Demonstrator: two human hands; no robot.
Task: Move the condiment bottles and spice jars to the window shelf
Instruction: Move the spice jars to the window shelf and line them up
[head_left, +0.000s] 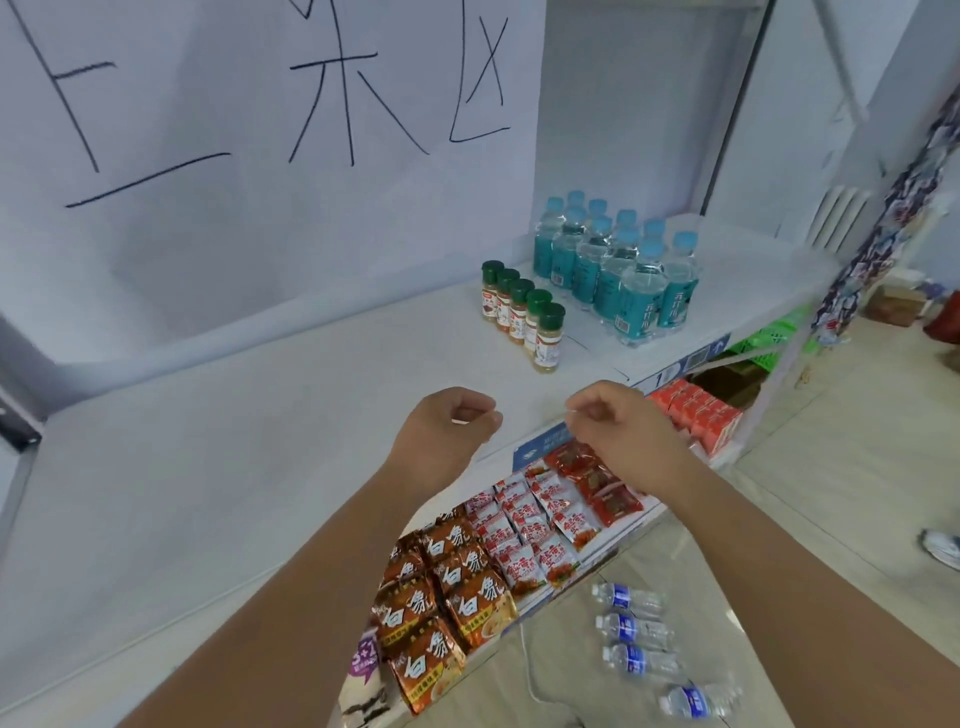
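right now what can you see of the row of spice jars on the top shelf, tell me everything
The spice jars are five small clear jars with dark green screw caps and white-and-red labels, holding powders from reddish brown to pale tan. All stand upright, caps on, in a tight diagonal row that looks to touch side by side, on the white shelf top, just left of the pack of teal-labelled water bottles. Neither hand touches them; the label text is too small to read.

Bright, cool, even light, prob. from overhead; source not in view. Shadows soft, faint under the spice jars (522, 312) on the white shelf (260, 415). No hard glare. Wide-angle bend at edges, right side w/ shelf post (852, 93) smeared. Whole frame a bit soft, floor bottles (636, 631) blurry.
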